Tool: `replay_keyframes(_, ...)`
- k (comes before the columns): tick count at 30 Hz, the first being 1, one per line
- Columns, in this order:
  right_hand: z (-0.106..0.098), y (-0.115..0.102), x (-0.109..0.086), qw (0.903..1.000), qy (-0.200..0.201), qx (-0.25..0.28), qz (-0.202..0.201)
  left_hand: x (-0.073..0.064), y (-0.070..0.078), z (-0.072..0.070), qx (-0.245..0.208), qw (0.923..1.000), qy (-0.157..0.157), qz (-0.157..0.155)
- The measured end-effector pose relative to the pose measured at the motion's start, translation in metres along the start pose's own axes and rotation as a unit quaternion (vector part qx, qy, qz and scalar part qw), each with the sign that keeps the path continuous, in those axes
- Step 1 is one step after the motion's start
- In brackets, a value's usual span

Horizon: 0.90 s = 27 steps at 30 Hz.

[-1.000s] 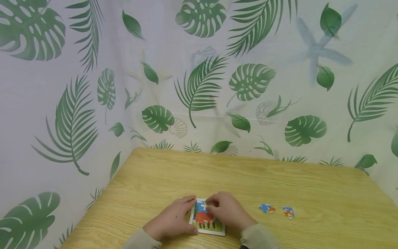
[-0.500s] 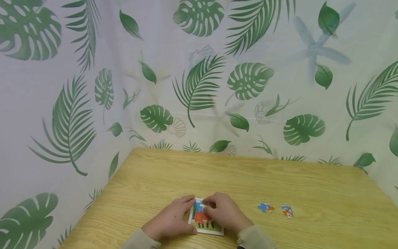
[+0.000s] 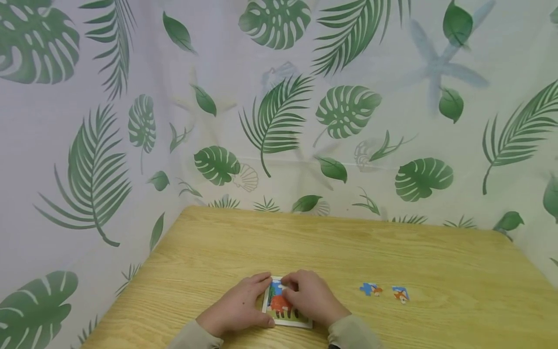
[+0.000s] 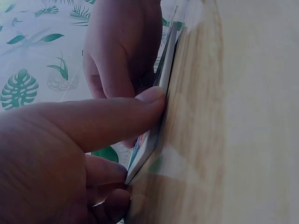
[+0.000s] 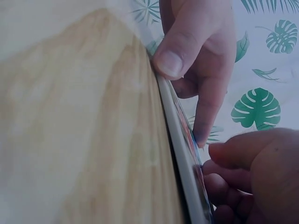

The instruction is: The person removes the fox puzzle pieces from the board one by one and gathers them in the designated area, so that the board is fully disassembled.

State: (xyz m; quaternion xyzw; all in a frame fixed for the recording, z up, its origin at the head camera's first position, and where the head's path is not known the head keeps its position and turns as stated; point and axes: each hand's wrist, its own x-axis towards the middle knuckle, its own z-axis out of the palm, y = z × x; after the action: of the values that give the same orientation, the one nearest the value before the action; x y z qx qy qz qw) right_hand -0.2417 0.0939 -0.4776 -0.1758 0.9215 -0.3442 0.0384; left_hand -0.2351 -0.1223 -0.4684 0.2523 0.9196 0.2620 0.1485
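In the head view a small framed jigsaw puzzle, with a red animal on green under blue sky, lies on the table. My left hand holds its left side, thumb at the near edge and fingers at the far corner. Over the upper right of the picture is my right hand, thumb and curled fingers at a puzzle piece they mostly hide. The left wrist view has the left thumb against the pale frame edge. From the right wrist, the right fingers sit right at the picture surface.
Two loose blue-and-orange bits of puzzle, a left one and a right one, lie on the wooden table to the right. A leaf-print curtain stands behind the table and along its left side.
The pale gap in the sky by my right fingertips no longer shows. My right fingers have shifted slightly over the picture; the left hand keeps its hold. The whole view has drifted a little.
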Motion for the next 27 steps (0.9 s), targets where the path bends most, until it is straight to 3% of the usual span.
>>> replay_keyframes(16, 0.01, -0.012, 0.012, 0.9947, 0.052, -0.067, 0.059, 0.0, 0.002, -0.001, -0.005, 1.0, 0.006, 0.004)
replay_keyframes(27, 0.012, -0.017, 0.013, 0.9908, 0.045, -0.114, 0.057, -0.001, 0.001, 0.0, -0.004, 0.9999, 0.006, 0.007)
